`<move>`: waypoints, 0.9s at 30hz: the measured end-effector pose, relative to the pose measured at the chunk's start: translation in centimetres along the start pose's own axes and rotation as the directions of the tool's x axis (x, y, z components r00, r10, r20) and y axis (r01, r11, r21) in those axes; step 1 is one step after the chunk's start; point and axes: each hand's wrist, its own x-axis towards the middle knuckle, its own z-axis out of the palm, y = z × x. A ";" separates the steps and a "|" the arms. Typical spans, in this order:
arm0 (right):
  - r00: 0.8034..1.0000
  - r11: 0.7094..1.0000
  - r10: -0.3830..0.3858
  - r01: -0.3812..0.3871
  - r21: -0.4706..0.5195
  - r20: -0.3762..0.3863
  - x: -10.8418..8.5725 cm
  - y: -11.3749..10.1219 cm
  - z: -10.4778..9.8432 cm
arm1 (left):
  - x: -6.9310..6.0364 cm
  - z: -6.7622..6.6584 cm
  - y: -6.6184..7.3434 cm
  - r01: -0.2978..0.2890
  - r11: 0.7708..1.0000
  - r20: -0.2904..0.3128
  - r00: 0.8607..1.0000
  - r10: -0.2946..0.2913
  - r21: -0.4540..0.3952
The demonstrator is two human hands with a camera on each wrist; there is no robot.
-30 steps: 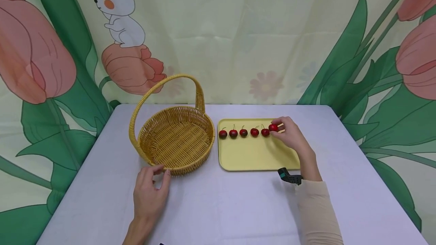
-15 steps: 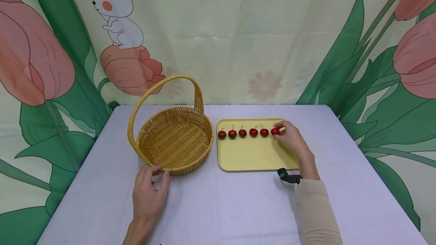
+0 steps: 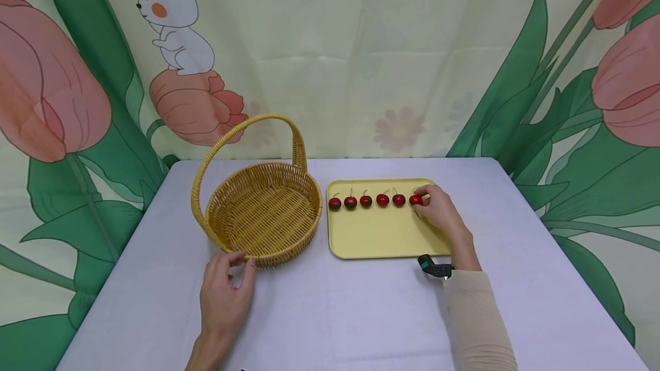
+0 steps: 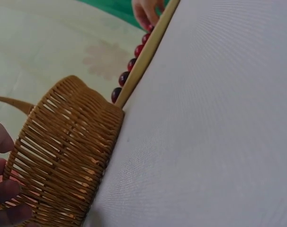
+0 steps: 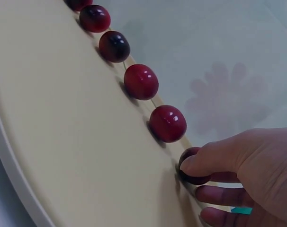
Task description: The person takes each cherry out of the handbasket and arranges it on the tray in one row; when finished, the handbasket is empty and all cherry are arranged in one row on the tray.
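Observation:
My right hand (image 3: 440, 209) pinches a dark red cherry (image 3: 415, 200) between thumb and fingers, low over the right part of a yellow tray (image 3: 381, 239). To its left several stemmed cherries stand in a row along the tray's far side; the nearest neighbour (image 5: 168, 123) is apart from the held one in the right wrist view. My left hand (image 3: 226, 296) holds the near rim of a round wicker basket (image 3: 281, 256), thumb and index finger at the edge. In the left wrist view its fingers (image 4: 8, 191) lie against the basket's woven wall.
The basket's tall arched handle (image 3: 201, 188) rises on its left and back. Basket and tray stand side by side on a white-covered table (image 3: 350, 308). A printed curtain (image 3: 330, 62) hangs behind. A black wrist device (image 3: 434, 267) sits at the right wrist.
My right hand has lowered the cherry toward the tray and shifted it slightly right, away from its neighbour, to the row's right end. My left hand stays at the basket rim.

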 end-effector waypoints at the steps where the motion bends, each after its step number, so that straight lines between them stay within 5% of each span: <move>1: 1.000 1.000 0.001 -0.001 0.002 -0.001 0.0 0.0 0.0 | 0.0 0.0 0.0 -0.001 1.000 0.001 1.000 0.001 0.000; 16: 0.999 0.999 -0.033 0.034 0.002 -0.041 -0.4 0.6 0.1 | 0.3 0.5 -0.5 -0.029 0.999 -0.005 1.000 0.029 -0.026; 27: 0.998 0.999 -0.039 0.040 0.011 -0.057 -0.9 -1.3 -1.0 | 1.2 -0.6 0.1 -0.128 0.991 -0.061 0.990 0.125 -0.040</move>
